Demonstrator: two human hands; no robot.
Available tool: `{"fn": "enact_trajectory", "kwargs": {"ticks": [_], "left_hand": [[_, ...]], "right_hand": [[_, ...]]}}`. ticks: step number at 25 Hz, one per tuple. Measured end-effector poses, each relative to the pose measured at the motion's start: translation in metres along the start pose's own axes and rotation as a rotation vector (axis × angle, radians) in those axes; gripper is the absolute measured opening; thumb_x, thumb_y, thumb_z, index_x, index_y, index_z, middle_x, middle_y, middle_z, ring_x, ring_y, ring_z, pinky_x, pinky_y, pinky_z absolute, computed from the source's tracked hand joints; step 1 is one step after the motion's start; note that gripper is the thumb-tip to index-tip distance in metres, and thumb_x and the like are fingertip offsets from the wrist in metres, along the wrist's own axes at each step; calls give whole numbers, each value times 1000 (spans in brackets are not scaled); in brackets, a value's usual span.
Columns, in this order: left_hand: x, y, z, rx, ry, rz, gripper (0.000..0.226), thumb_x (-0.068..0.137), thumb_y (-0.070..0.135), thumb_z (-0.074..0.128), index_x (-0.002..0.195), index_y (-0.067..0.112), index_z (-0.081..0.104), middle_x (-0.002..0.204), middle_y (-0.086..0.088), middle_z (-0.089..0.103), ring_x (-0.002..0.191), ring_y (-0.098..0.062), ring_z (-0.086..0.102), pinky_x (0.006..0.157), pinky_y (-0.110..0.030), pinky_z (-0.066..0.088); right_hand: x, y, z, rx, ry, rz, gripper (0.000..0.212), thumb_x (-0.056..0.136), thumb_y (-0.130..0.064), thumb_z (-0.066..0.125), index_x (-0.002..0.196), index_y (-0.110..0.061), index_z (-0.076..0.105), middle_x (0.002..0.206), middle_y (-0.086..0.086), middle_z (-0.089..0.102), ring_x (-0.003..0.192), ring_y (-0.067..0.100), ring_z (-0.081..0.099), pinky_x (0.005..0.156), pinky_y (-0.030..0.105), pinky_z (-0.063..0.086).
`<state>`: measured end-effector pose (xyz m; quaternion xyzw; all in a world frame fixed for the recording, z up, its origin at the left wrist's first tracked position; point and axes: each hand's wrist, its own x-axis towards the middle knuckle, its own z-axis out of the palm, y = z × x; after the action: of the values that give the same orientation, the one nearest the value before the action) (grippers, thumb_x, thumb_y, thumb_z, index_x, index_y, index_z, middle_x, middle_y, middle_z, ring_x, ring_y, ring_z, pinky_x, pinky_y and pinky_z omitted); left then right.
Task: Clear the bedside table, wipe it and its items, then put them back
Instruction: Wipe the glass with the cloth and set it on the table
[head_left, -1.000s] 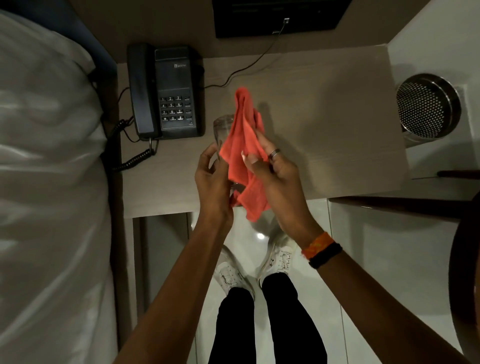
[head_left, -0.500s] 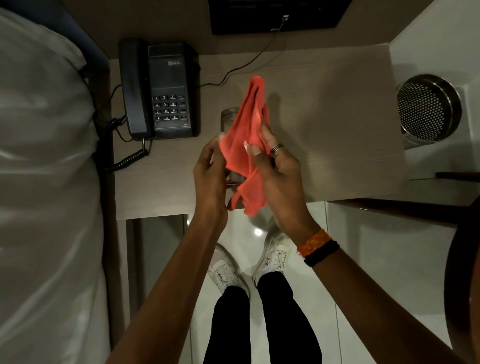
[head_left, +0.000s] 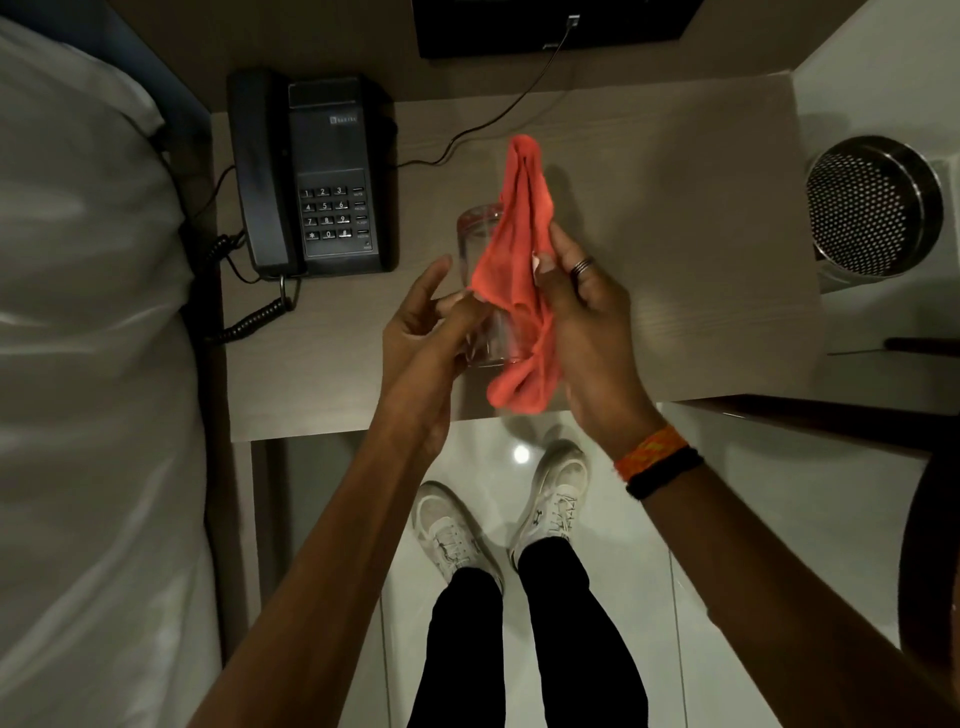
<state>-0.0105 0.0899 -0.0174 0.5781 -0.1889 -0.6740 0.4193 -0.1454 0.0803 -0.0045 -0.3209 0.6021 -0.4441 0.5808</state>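
Head view: standing at the bench (head_left: 675, 208), looking straight down over it. Left hand (head_left: 421, 332), just left of frame centre, curling loosely around the lower part of a clear glass (head_left: 480, 291), fingers half bent, thumb raised and apart from them; holding it above the bench's near edge. Right hand (head_left: 587, 322), at frame centre, closing on a red cloth (head_left: 519, 249), thumb and fingers pinching the fabric against the glass's right side. Cloth rising in a folded peak above the glass rim and hanging in a bunch below the palm. Ring (head_left: 581, 266) showing on one right finger; orange and black bands (head_left: 657, 462) circling the right wrist. Black phone (head_left: 311, 176) sitting at the upper left of the bench, well apart from the glass, coiled cord (head_left: 254, 317) trailing off its near end toward the bed (head_left: 88, 364) filling the left of the frame. Perforated metal bin (head_left: 872, 208) standing at the right edge, beside the bench. White shoes (head_left: 504, 509) resting on glossy floor tiles (head_left: 779, 519) in the lower middle.
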Motion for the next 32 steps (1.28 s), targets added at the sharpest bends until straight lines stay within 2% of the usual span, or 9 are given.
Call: {"fn": "enact_trajectory", "kwargs": {"ticks": [2,6,11,14,16,20,23,28,32], "left_hand": [[1,3,1,-1,3,18,53,95,17,69,145,18,50,108,-19,64,98,-32,66,91,-47,58],[-1,5,8,14,66,27,47,87,30,73,127,7,62,82,3,75,74,-14,72,68,-30,59],[-12,-5,10,-24,61,-17,60,79,30,76,133,9,60,95,-4,79,82,-16,76,75,-33,63],[-8,-1,8,-3,53,23,43,92,23,67,131,5,62,110,-17,75,88,-16,74,74,-26,60],[-1,5,2,6,35,64,37,96,20,62,127,1,64,107,-18,73,87,-16,72,74,-25,59],[5,6,-10,-8,19,29,40,101,14,57,139,2,56,122,-23,69,101,-29,68,88,-43,59],[2,0,-12,-63,5,4,45,101,8,57,145,7,50,121,-23,67,108,-36,63,100,-54,53],[2,8,2,23,-25,16,37,98,19,63,132,5,60,95,-9,72,83,-20,70,80,-37,59],[3,9,8,-102,39,-18,42,85,22,70,122,3,64,110,-18,70,95,-27,68,78,-32,61]], "right_hand": [[4,-2,1,-55,-16,-26,48,105,-23,52,152,-19,42,150,1,54,133,13,57,105,29,53],[-21,5,6,-83,-42,-35,46,104,-18,53,150,-18,45,150,-4,54,133,10,56,114,40,47],[0,-1,6,-64,-41,-9,42,105,-18,51,146,-15,50,141,0,62,126,14,62,106,36,54],[11,-6,8,-69,-21,11,44,104,-22,52,148,-16,48,145,0,59,128,11,60,104,29,53],[-5,-3,8,-57,-40,5,45,103,-21,54,148,-17,48,144,-1,60,128,12,61,105,32,53],[-15,2,6,-87,-10,-23,41,101,-17,58,142,-15,55,139,-7,62,125,4,61,105,23,51],[11,-5,6,-40,2,18,40,103,-16,55,143,-13,54,142,2,62,125,12,63,103,29,55],[-7,2,4,-79,7,-9,45,103,-20,56,147,-17,49,145,-1,59,130,12,60,111,40,51],[-38,14,3,-80,27,20,42,101,-14,58,143,-16,53,130,-15,66,120,1,64,103,23,53]]}}
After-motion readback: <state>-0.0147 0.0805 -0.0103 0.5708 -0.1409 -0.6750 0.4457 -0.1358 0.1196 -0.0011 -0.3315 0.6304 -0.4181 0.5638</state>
